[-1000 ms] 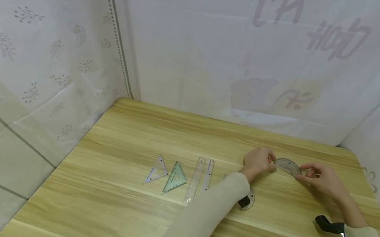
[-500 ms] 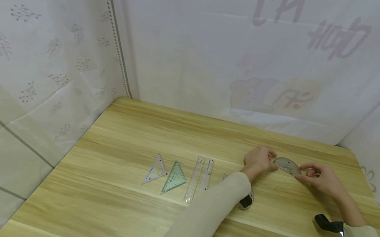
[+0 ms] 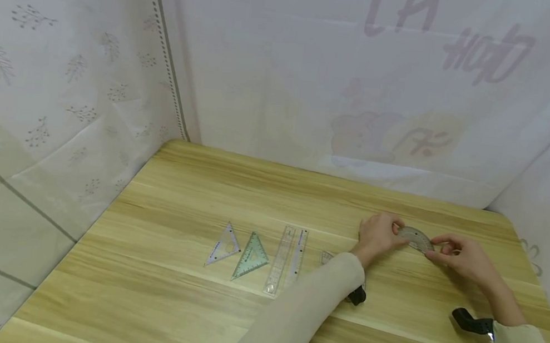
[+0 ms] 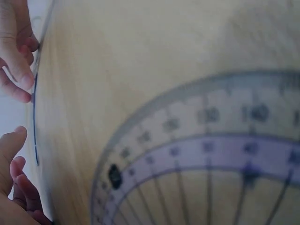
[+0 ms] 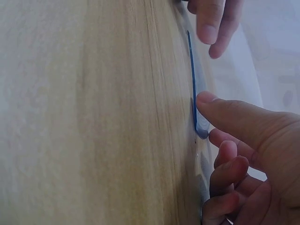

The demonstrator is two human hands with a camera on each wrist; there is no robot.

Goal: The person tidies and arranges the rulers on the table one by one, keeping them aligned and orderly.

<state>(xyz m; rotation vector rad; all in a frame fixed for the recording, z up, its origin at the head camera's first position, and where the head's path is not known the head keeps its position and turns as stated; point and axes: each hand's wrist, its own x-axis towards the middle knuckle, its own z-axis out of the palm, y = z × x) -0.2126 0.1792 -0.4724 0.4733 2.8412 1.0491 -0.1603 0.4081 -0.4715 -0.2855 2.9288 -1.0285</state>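
A clear grey semicircular protractor (image 3: 416,239) lies at the right side of the wooden table, between both hands. My right hand (image 3: 466,263) pinches its right end; in the right wrist view the thumb (image 5: 225,110) is on its face and a finger sits just past the corner. At the left end is my left hand (image 3: 376,237), its fingers loosely bent and the thumb spread from them in the left wrist view, next to the protractor's edge. Under the left forearm lies another protractor (image 4: 211,152) with a purple scale band, mostly hidden by the sleeve in the head view.
Left of the arms, a purple-tinted set square (image 3: 218,256), a green set square (image 3: 245,266), a wide clear ruler (image 3: 276,269) and a narrower ruler (image 3: 301,241) lie side by side. Printed curtains (image 3: 275,71) hang behind the wooden table (image 3: 142,280).
The left hand has shifted slightly right, overlapping more of the protractor's left end in the head view. The right hand still pinches the other end. The head view has shifted a little.
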